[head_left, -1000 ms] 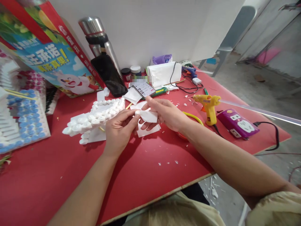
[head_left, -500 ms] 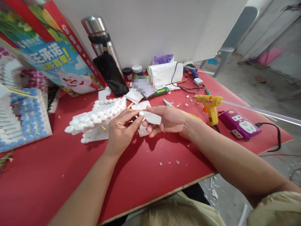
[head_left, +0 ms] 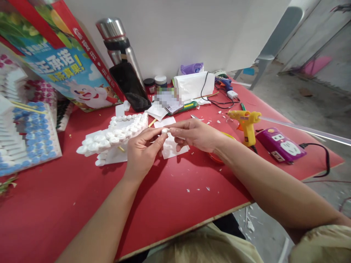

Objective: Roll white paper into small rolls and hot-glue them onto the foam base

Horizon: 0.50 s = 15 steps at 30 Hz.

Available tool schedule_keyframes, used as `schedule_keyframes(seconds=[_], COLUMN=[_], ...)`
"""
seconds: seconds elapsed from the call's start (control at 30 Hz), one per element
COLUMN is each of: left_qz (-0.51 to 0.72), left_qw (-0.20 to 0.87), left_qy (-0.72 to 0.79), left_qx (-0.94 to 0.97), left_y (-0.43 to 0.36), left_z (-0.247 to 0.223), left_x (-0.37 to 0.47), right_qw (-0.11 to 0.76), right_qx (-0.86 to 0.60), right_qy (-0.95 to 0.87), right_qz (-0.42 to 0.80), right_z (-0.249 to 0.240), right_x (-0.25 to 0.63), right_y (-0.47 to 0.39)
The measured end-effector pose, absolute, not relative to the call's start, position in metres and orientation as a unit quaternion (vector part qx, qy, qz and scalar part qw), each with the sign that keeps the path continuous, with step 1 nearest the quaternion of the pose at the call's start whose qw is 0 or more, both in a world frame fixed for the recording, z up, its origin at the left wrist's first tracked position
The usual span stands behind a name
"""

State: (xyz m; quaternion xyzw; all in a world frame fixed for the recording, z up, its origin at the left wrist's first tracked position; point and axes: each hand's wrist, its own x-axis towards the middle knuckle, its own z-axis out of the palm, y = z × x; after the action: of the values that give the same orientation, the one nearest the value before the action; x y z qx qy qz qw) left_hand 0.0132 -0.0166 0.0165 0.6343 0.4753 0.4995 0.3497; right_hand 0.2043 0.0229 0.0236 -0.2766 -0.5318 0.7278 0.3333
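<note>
Pinching small white roll (head_left: 165, 131) between fingertips, left hand (head_left: 144, 149) and right hand (head_left: 196, 135) together above red table (head_left: 164, 201)

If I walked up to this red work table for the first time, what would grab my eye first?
Probably the big colourful bag with its smiling white cartoon figure, leaning at the back left. Next, the bright yellow glue gun beside the purple power strip on the right. Then, at the centre, the left hand and right hand meeting at a small white roll.
</note>
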Motion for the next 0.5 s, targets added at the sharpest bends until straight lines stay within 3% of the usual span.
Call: schedule_keyframes(seconds=[0.27, 0.5], left_qz=[0.509, 0.541], left_qw=[0.393, 0.389], left_qy=[0.502, 0.516], left_qx=[0.578, 0.539], left_y=[-0.019, -0.020], left_z=[0.016, 0.012], left_x=[0.018, 0.026], right_qw=[0.375, 0.376], right_qx=[-0.430, -0.461], right_qy=[-0.685, -0.764], right_qz=[0.453, 0.247], right_z=[0.026, 0.030], right_x=[0.198, 0.193], right_y=[0.015, 0.005])
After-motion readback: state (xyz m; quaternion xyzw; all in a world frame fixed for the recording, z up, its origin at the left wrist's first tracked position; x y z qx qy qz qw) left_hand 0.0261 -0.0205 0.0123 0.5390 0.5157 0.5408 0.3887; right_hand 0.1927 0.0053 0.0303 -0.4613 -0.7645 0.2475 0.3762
